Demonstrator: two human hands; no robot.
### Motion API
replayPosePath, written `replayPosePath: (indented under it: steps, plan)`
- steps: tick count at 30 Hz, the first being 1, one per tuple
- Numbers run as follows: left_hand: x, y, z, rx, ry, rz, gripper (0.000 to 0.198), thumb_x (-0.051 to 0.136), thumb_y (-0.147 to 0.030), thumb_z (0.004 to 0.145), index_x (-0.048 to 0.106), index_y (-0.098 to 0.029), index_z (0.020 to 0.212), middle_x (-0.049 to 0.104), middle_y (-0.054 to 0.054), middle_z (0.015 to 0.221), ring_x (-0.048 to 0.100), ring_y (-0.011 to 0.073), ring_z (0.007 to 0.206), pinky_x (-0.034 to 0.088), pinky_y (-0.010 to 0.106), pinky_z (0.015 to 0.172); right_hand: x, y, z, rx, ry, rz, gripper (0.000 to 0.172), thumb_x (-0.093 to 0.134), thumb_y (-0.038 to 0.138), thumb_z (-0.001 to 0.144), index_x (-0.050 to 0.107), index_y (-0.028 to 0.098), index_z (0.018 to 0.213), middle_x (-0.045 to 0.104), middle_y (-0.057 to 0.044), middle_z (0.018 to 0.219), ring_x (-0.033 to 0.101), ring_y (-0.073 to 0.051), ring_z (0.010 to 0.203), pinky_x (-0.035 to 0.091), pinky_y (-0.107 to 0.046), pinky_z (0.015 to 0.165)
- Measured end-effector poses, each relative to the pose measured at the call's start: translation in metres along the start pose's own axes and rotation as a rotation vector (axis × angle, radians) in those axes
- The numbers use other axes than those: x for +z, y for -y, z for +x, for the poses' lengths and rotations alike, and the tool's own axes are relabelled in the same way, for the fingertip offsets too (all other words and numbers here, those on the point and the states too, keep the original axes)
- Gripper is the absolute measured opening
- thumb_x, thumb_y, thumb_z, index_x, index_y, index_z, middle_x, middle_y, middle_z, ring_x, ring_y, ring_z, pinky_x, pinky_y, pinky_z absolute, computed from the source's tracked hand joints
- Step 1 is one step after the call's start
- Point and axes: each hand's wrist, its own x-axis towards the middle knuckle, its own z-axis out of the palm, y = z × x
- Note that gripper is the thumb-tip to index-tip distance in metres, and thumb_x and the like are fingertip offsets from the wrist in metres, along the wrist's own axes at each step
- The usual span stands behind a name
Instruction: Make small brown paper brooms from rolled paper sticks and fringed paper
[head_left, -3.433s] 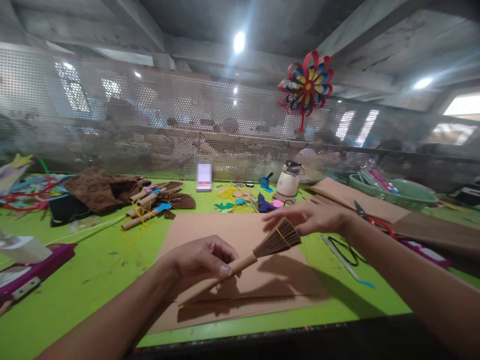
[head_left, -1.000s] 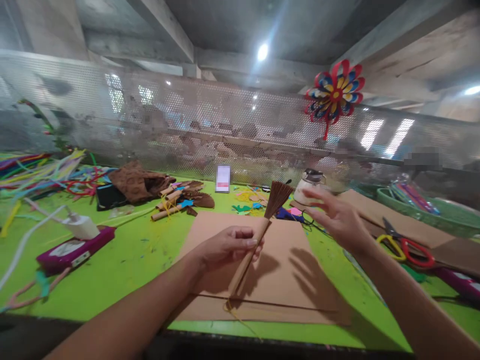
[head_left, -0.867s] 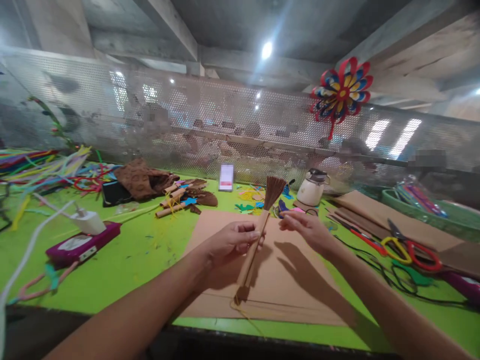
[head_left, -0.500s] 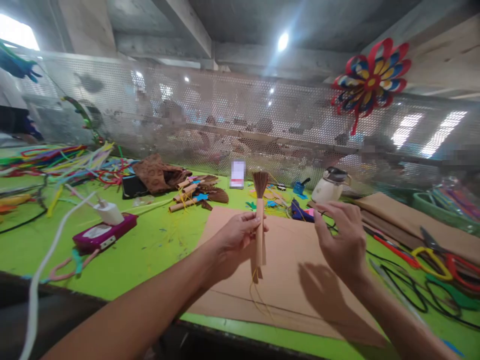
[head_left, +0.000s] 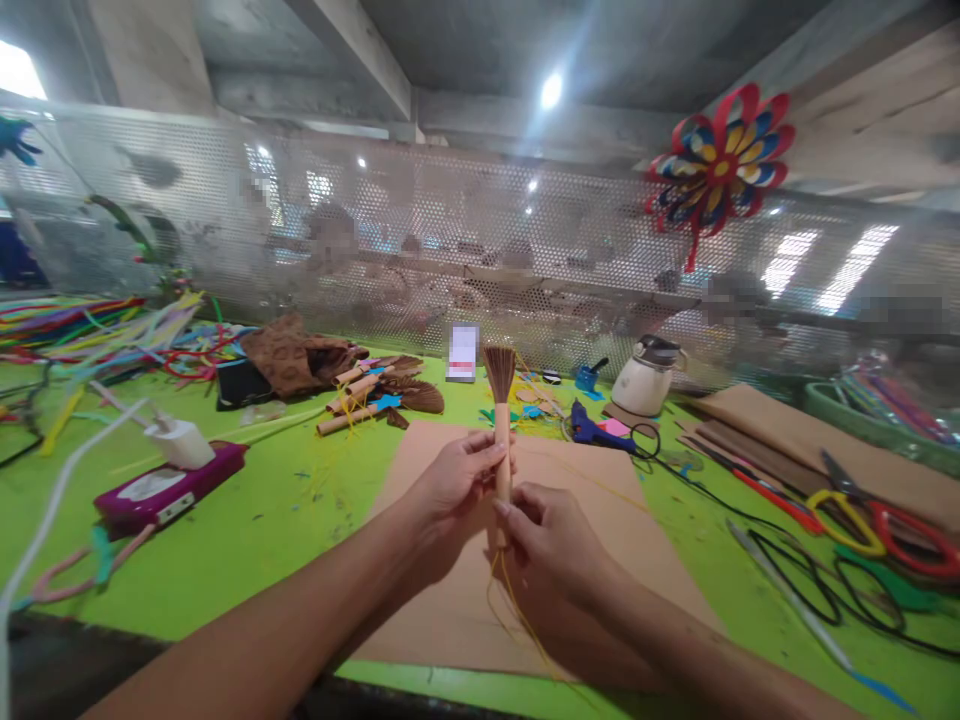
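A small handmade brush (head_left: 502, 408) stands upright in front of me, with a rolled brown paper handle and a fan of pleated brown strips at its top. My left hand (head_left: 466, 478) pinches the upper part of the handle. Lower down, my right hand (head_left: 546, 530) has its thumb and fingers closed on the same handle. Thin yellow string (head_left: 517, 600) hangs from the bottom end. Beneath both hands lies a sheet of brown paper (head_left: 427, 610) on the green table.
Similar paper brushes (head_left: 360, 400) lie at left, near a purple power strip (head_left: 169, 490). A blue glue gun (head_left: 592, 430), white jug (head_left: 643, 375), yellow-and-red-handled scissors (head_left: 847, 520) and craft knife (head_left: 772, 490) are to the right. A phone (head_left: 461, 352) stands behind.
My right hand has come in from the right and closed on the lower handle. My left hand keeps its grip. The view has shifted slightly to the right.
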Motion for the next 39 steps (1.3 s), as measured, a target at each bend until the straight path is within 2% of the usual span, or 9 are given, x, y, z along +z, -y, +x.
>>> replayPosePath:
  steps: [12, 20, 28, 32, 35, 37, 39]
  plan:
    - [-0.002, 0.009, -0.001, -0.164, -0.069, 0.051, 0.022, 0.077, -0.026, 0.061, 0.063, -0.009, 0.065, 0.059, 0.003, 0.059, 0.053, 0.0117, 0.054, 0.039, 0.026, 0.059, 0.002, -0.006, -0.004, 0.082, -0.005, 0.101, 0.027, 0.053, 0.039, 0.077, 0.048, 0.019, 0.059, 0.053, 0.000, 0.053, 0.050, -0.011, 0.048, 0.037, -0.022, 0.046]
    - [-0.006, 0.015, -0.003, -0.188, -0.082, 0.084, 0.036, 0.081, -0.025, 0.052, 0.065, -0.009, 0.079, 0.061, 0.003, 0.069, 0.053, 0.0107, 0.057, 0.037, 0.025, 0.059, 0.006, -0.009, -0.006, 0.142, 0.003, 0.128, 0.032, 0.055, 0.043, 0.075, 0.045, 0.020, 0.055, 0.047, 0.003, 0.042, 0.042, -0.009, 0.038, 0.029, -0.020, 0.038]
    - [-0.004, 0.016, -0.005, -0.157, -0.091, 0.129, 0.027, 0.076, -0.024, 0.057, 0.060, -0.012, 0.075, 0.057, 0.000, 0.064, 0.052, 0.0116, 0.057, 0.037, 0.026, 0.059, 0.012, -0.014, -0.006, 0.045, -0.041, 0.014, 0.030, 0.054, 0.038, 0.080, 0.052, 0.016, 0.061, 0.048, 0.002, 0.052, 0.044, -0.010, 0.050, 0.032, -0.022, 0.046]
    - [0.001, 0.010, -0.006, -0.122, -0.086, 0.113, 0.023, 0.074, -0.025, 0.062, 0.058, -0.013, 0.074, 0.056, -0.001, 0.062, 0.050, 0.0107, 0.054, 0.036, 0.024, 0.056, 0.015, -0.016, -0.009, -0.010, -0.097, 0.015, 0.037, 0.049, 0.042, 0.086, 0.050, 0.017, 0.059, 0.045, 0.003, 0.051, 0.042, -0.010, 0.047, 0.029, -0.021, 0.043]
    - [0.001, 0.006, -0.005, -0.101, -0.096, 0.111, 0.022, 0.073, -0.024, 0.062, 0.058, -0.013, 0.074, 0.057, 0.000, 0.063, 0.052, 0.0118, 0.057, 0.039, 0.026, 0.061, 0.002, -0.012, -0.007, -0.097, -0.239, -0.127, 0.044, 0.044, 0.047, 0.088, 0.051, 0.017, 0.056, 0.044, 0.004, 0.045, 0.043, -0.010, 0.042, 0.032, -0.021, 0.042]
    - [0.000, 0.005, -0.004, -0.098, -0.098, 0.116, 0.021, 0.073, -0.024, 0.062, 0.059, -0.013, 0.073, 0.059, 0.001, 0.065, 0.055, 0.0137, 0.060, 0.040, 0.027, 0.064, -0.019, -0.009, -0.001, -0.181, -0.370, -0.263, 0.046, 0.045, 0.047, 0.088, 0.052, 0.018, 0.053, 0.045, 0.003, 0.043, 0.045, -0.010, 0.044, 0.036, -0.022, 0.046]
    - [0.000, 0.004, -0.004, -0.098, -0.097, 0.119, 0.020, 0.072, -0.024, 0.064, 0.060, -0.012, 0.073, 0.061, 0.003, 0.067, 0.055, 0.0144, 0.062, 0.040, 0.027, 0.065, -0.048, -0.008, 0.010, -0.168, -0.453, -0.316, 0.046, 0.045, 0.046, 0.088, 0.052, 0.017, 0.053, 0.050, 0.002, 0.048, 0.047, -0.011, 0.048, 0.037, -0.023, 0.049]
